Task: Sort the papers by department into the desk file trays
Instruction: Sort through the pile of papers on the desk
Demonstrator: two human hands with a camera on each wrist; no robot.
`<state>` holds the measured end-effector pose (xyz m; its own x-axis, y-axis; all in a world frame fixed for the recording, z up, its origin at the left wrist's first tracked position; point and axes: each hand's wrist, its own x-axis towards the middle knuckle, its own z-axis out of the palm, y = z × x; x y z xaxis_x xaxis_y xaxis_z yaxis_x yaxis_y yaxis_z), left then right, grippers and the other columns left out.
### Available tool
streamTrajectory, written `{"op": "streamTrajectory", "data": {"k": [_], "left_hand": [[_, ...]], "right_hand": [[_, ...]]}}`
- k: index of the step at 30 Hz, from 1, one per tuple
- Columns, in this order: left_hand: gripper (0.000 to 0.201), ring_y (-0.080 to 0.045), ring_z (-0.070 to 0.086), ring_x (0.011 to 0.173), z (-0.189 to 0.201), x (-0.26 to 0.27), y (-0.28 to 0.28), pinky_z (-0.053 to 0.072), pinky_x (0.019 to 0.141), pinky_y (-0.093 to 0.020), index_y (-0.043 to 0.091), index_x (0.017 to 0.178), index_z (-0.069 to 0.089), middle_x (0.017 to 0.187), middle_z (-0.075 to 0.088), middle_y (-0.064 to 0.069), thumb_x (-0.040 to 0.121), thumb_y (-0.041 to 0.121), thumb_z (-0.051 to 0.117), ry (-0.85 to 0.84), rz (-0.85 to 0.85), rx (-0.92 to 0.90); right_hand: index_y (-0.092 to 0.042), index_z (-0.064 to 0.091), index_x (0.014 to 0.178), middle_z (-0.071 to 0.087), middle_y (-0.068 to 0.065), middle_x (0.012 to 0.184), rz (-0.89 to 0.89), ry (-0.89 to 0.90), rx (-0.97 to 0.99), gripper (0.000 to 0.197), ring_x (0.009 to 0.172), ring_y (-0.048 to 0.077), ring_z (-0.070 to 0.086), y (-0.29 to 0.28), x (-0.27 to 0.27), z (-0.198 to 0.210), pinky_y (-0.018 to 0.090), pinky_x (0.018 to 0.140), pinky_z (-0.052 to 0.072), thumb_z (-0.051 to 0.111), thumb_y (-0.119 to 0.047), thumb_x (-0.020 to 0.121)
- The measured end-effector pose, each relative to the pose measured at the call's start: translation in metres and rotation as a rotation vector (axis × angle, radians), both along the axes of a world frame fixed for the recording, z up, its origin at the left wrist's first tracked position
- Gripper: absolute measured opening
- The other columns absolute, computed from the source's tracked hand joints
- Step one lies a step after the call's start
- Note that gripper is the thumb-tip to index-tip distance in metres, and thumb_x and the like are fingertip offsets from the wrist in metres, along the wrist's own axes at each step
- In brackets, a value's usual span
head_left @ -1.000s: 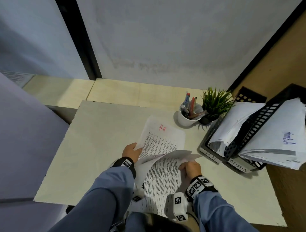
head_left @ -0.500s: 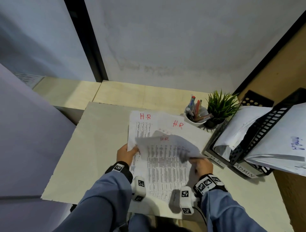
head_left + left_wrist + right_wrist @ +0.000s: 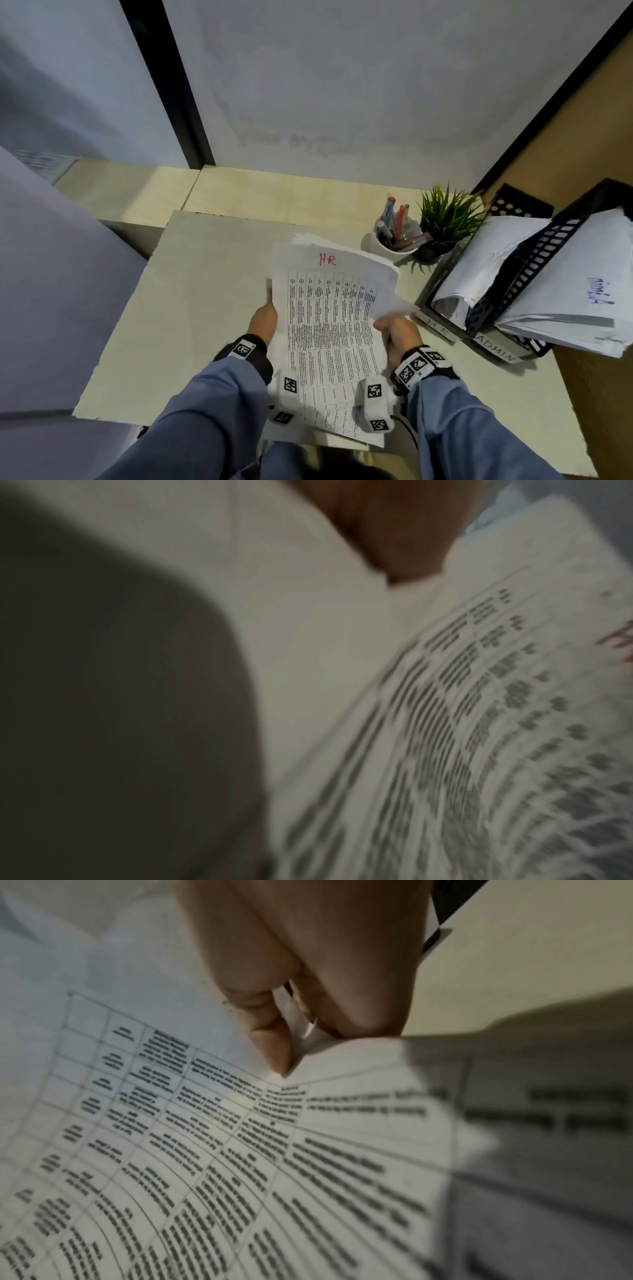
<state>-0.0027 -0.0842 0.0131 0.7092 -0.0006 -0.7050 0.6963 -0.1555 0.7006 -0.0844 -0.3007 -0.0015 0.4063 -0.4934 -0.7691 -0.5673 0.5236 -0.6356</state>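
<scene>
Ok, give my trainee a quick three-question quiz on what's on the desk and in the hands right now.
1. True or false: the top sheet of the paper stack is marked HR in red.
2. Which hand pinches a sheet's edge between thumb and fingers: left hand or right hand?
3. The tray labels read HR and ____.

Key: 1 true. 2 right hand. 3 ADMIN.

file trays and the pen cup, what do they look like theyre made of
File trays: apparently black plastic, matte, judging by the moulded grid of slots in the walls; metal mesh can't be ruled out.
Pen cup: smooth white, faintly glossy, likely ceramic or plastic; the look leaves it open.
</scene>
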Motion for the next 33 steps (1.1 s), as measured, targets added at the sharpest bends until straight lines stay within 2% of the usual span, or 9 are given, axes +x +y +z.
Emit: {"op": "streamTrajectory", "data": {"k": [4, 7, 10, 12, 15, 20, 25, 30, 33], "left_hand": [[0.065, -0.017, 0.049, 0.122, 0.019, -0.008, -0.007, 0.034, 0.106, -0.035, 0.034, 0.116, 0.054, 0.134, 0.052, 0.001, 0.081, 0.075, 0.019, -0.073, -0.083, -0.243], [0.032, -0.020, 0.055, 0.119, 0.027, -0.009, -0.014, 0.041, 0.102, -0.035, 0.033, 0.110, 0.057, 0.132, 0.057, -0.003, 0.080, 0.044, 0.066, -0.224, -0.151, -0.219], [0.025, -0.020, 0.062, 0.104, 0.032, -0.003, -0.022, 0.044, 0.097, -0.035, 0.023, 0.087, 0.059, 0.106, 0.064, 0.000, 0.075, 0.008, 0.075, -0.372, -0.049, -0.163], [0.022, -0.025, 0.067, 0.095, 0.044, 0.002, -0.024, 0.053, 0.089, -0.038, 0.023, 0.083, 0.064, 0.095, 0.070, -0.002, 0.072, 0.008, 0.076, -0.462, 0.024, -0.220], [0.030, -0.008, 0.068, 0.081, 0.061, 0.002, -0.024, 0.055, 0.065, -0.012, 0.026, 0.086, 0.063, 0.085, 0.069, 0.010, 0.074, 0.002, 0.076, -0.627, -0.028, -0.229], [0.043, -0.001, 0.063, 0.093, 0.057, -0.012, -0.025, 0.051, 0.065, -0.006, 0.019, 0.109, 0.058, 0.097, 0.066, 0.011, 0.073, 0.005, 0.076, -0.638, -0.178, -0.169], [0.023, -0.022, 0.067, 0.092, 0.053, -0.016, -0.032, 0.058, 0.079, -0.037, 0.024, 0.091, 0.065, 0.092, 0.070, -0.001, 0.076, 0.009, 0.074, -0.677, -0.126, -0.119], [0.032, -0.017, 0.068, 0.091, 0.051, -0.016, -0.040, 0.058, 0.077, -0.033, 0.016, 0.104, 0.065, 0.097, 0.071, -0.003, 0.074, 0.018, 0.077, -0.595, 0.007, -0.171], [0.016, -0.028, 0.068, 0.093, 0.023, -0.020, -0.037, 0.056, 0.078, -0.035, 0.013, 0.095, 0.065, 0.091, 0.069, -0.004, 0.080, 0.014, 0.071, -0.485, -0.089, -0.014]], "right_hand": [[-0.002, 0.047, 0.126, 0.056, 0.019, 0.113, -0.053, -0.047, -0.108, 0.049, 0.092, 0.026, 0.055, -0.001, 0.006, 0.011, 0.030, 0.079, 0.046, 0.054, 0.011, 0.080], [0.000, 0.059, 0.102, 0.063, 0.014, 0.088, 0.015, -0.208, -0.143, 0.030, 0.076, 0.023, 0.059, 0.001, 0.013, 0.033, 0.016, 0.051, 0.049, 0.050, 0.016, 0.078], [-0.007, 0.061, 0.079, 0.063, 0.006, 0.078, 0.154, -0.317, -0.336, 0.019, 0.077, 0.021, 0.058, 0.004, 0.021, 0.066, 0.014, 0.055, 0.049, 0.055, 0.010, 0.081], [-0.011, 0.061, 0.079, 0.064, 0.007, 0.082, 0.155, -0.453, -0.434, 0.017, 0.080, 0.021, 0.060, 0.004, 0.021, 0.086, 0.020, 0.064, 0.050, 0.059, 0.006, 0.081], [-0.011, 0.061, 0.087, 0.067, 0.006, 0.084, 0.092, -0.624, -0.470, 0.018, 0.079, 0.013, 0.066, 0.007, 0.013, 0.109, 0.016, 0.063, 0.053, 0.064, 0.006, 0.079], [-0.010, 0.062, 0.093, 0.067, 0.002, 0.084, 0.136, -0.602, -0.413, 0.026, 0.071, 0.004, 0.067, 0.015, -0.001, 0.103, 0.018, 0.063, 0.053, 0.066, 0.009, 0.076], [-0.016, 0.064, 0.077, 0.065, 0.001, 0.074, 0.144, -0.583, -0.431, 0.025, 0.071, 0.015, 0.065, 0.024, 0.003, 0.098, 0.017, 0.059, 0.053, 0.065, 0.009, 0.078], [-0.022, 0.063, 0.077, 0.063, -0.006, 0.071, 0.136, -0.665, -0.475, 0.034, 0.066, -0.002, 0.062, 0.024, 0.003, 0.107, 0.014, 0.062, 0.053, 0.064, 0.012, 0.077], [-0.017, 0.060, 0.075, 0.062, 0.002, 0.074, 0.135, -0.505, -0.368, 0.026, 0.079, 0.021, 0.062, 0.029, -0.003, 0.082, 0.020, 0.062, 0.053, 0.059, 0.008, 0.082]]}}
